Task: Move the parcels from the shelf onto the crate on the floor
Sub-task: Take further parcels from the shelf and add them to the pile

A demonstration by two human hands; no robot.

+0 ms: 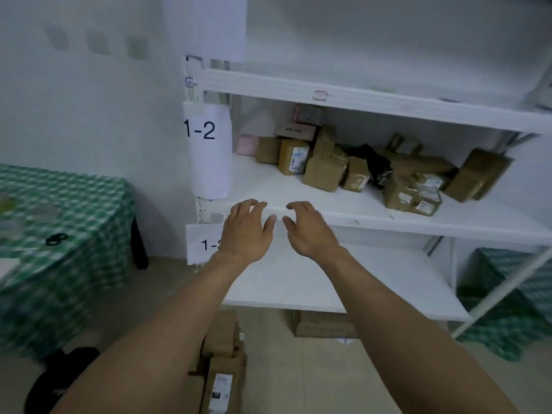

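Several brown cardboard parcels (325,171) lie heaped at the back of the white shelf (298,189) marked 1-2, with a black bag (373,162) and a pink box (248,144) among them. My left hand (248,231) and my right hand (307,231) reach out side by side at the shelf's front edge, fingers loosely spread, holding nothing. Both hands are short of the parcels. On the floor between my forearms sits a stack of brown parcels (222,366); the crate under them is hidden.
A table with a green checked cloth (59,222) stands at the left. A lower white shelf (343,282) juts out under my hands, with a cardboard box (322,324) beneath it. A black item (59,375) lies on the floor at lower left.
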